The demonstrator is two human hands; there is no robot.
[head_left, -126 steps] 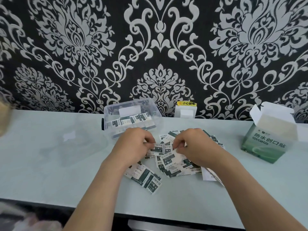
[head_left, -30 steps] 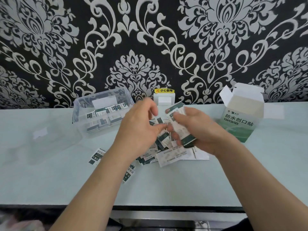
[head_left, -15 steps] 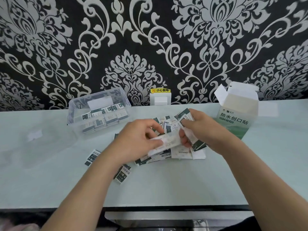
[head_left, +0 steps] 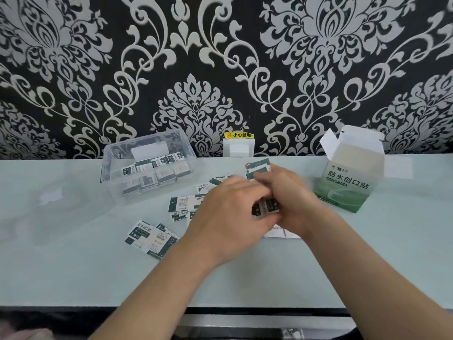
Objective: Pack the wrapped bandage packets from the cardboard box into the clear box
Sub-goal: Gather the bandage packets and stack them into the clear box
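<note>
Our left hand (head_left: pixel 228 214) and right hand (head_left: pixel 294 197) meet at the middle of the table (head_left: pixel 73 266), palms down. Both hands' curled fingers pinch a stack of packets (head_left: pixel 266 208).

The working body consists of two bare human hands on bare forearms. The left hand (head_left: pixel 228 217) and left forearm (head_left: pixel 157 285) are uncovered from knuckles to the lower frame edge. The right hand (head_left: pixel 291 200) and right forearm (head_left: pixel 367 266) are likewise uncovered. Fingertip detail is blurred.

The cardboard box (head_left: pixel 348 190) reads "防水创口贴"; the yellow sticker (head_left: pixel 239 135) above the wall socket (head_left: pixel 238 149) reads "小心触电".
</note>
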